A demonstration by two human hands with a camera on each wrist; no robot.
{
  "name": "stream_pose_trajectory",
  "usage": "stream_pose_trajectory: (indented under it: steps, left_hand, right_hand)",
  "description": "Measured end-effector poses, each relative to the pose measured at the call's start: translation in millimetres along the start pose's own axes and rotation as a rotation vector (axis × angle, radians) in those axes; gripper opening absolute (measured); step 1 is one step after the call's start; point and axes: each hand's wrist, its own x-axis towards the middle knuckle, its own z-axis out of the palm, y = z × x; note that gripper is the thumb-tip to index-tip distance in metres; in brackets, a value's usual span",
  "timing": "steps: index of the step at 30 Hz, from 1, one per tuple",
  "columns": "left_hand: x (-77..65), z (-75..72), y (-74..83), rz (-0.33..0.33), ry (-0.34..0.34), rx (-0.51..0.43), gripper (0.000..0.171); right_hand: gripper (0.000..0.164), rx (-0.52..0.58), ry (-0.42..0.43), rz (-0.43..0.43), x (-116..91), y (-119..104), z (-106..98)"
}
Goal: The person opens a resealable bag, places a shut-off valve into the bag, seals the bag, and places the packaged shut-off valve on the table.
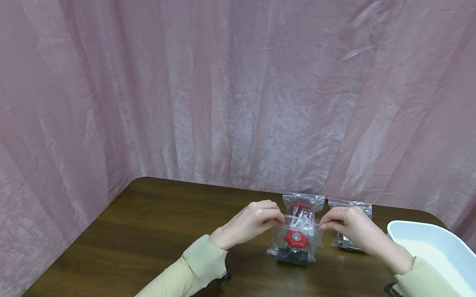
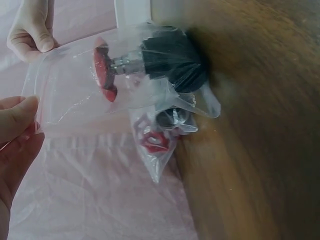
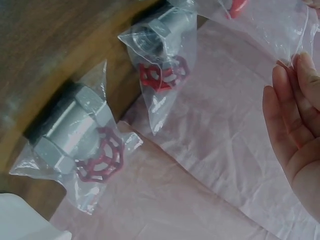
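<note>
A clear zip bag (image 1: 315, 235) stands upright on the table, holding a valve with a black body (image 2: 172, 57) and a red handle (image 1: 295, 239). My left hand (image 1: 257, 218) pinches the left end of the bag's top edge between thumb and fingers. At the other end of that edge, the right hand (image 1: 349, 224) pinches the plastic the same way. Whether the zip is sealed cannot be told. Just behind stands a second bagged valve (image 3: 167, 47), metal with a red handwheel. Another bagged metal valve (image 3: 72, 130) is partly hidden behind the right hand in the head view.
A white tub (image 1: 413, 224) stands at the right of the brown wooden table (image 1: 158, 242), beside the right forearm. Pink curtain (image 1: 243, 96) hangs along the table's far edge. Dark wrist gear (image 1: 394, 293) shows under the right sleeve.
</note>
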Motion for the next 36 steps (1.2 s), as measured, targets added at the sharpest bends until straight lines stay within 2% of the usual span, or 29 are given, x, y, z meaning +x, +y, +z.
stream_pose_trajectory:
  steps: [7,18,22,25,29,32,36]
  left_hand:
    - [8.0,-8.7,4.9,-0.002,0.02,-0.001,0.011]
    - [11.3,-13.3,5.7,0.009,0.045,0.009,0.012]
    - [9.4,-13.7,6.4,-0.02,0.08,0.021,0.014]
    - [7.2,-13.9,6.4,-0.072,0.122,0.014,0.02]
    - [3.1,-11.4,4.8,-0.165,0.16,-0.073,0.029]
    - [-1.0,-6.2,2.9,-0.261,0.164,-0.188,0.031]
    - [-7.9,3.6,1.1,-0.421,0.153,-0.294,0.022]
  right_hand:
    - [0.022,-0.015,-0.002,0.067,2.2,-2.7,-8.1]
    - [0.024,-0.007,0.01,0.079,2.9,-4.5,-12.6]
    - [0.025,0.026,0.02,0.068,2.7,-5.6,-12.2]
    - [0.028,0.046,0.033,0.057,2.9,-6.7,-12.1]
    - [0.03,0.048,0.046,0.058,2.9,-7.7,-12.2]
    - [0.03,0.04,0.046,0.063,2.3,-8.0,-11.9]
    - [0.031,0.025,0.063,0.063,1.3,-8.2,-10.9]
